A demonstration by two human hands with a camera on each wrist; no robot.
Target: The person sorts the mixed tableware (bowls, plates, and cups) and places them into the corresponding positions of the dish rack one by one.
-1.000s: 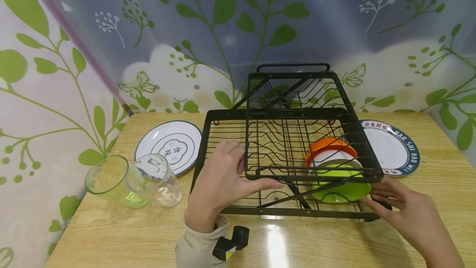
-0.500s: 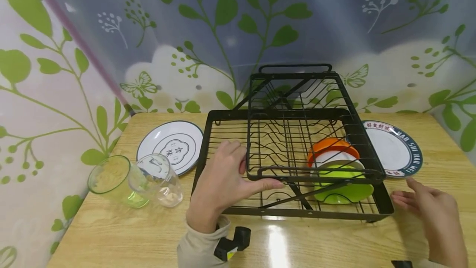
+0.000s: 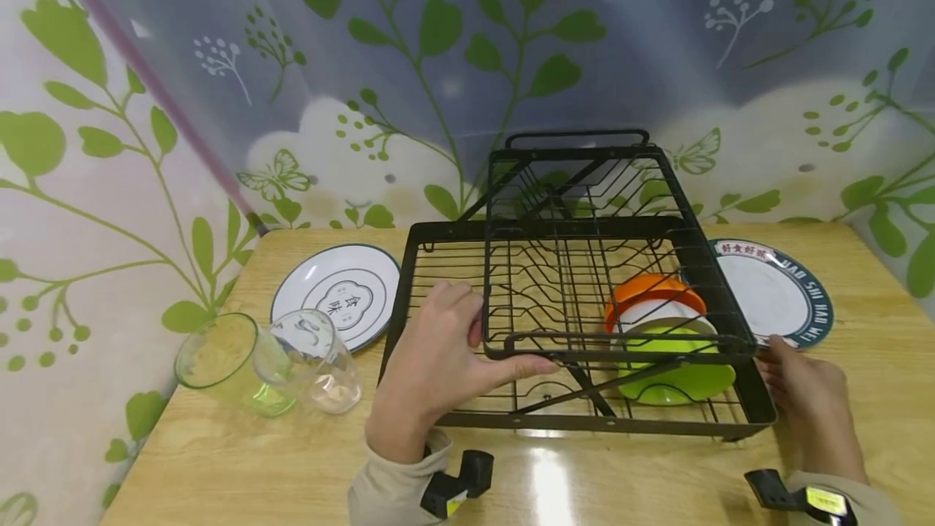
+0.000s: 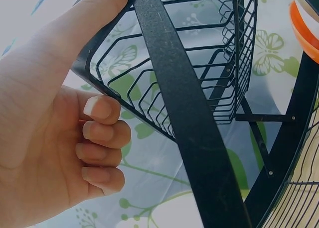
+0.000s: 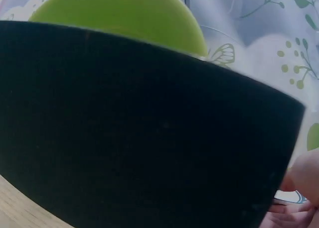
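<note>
My left hand (image 3: 438,364) grips the near left corner of the upper tier of a black wire dish rack (image 3: 504,350), its thumb along the front bar. In the left wrist view, the fingers (image 4: 102,132) curl beside that corner. My right hand (image 3: 811,392) is at the rack's right side, at the near rim of a white plate with a dark patterned edge (image 3: 774,299). The thumb lies over the rim with fingers below, pinching it, partly hidden. On the lower tier, a green bowl (image 3: 665,384), a white bowl (image 3: 657,311) and an orange bowl (image 3: 650,288) stand tilted in a row.
Left of the rack lies another white plate (image 3: 307,274). Near it are a green-tinted glass (image 3: 219,355) and a clear glass (image 3: 336,388), both tilted in view. Everything rests on a wooden table (image 3: 277,477) against a leaf-patterned backdrop (image 3: 409,153).
My right hand has left the green bowl's side of the rack, moved right, then reached forward to the right plate's near rim. The left hand has kept its grip on the rack.
</note>
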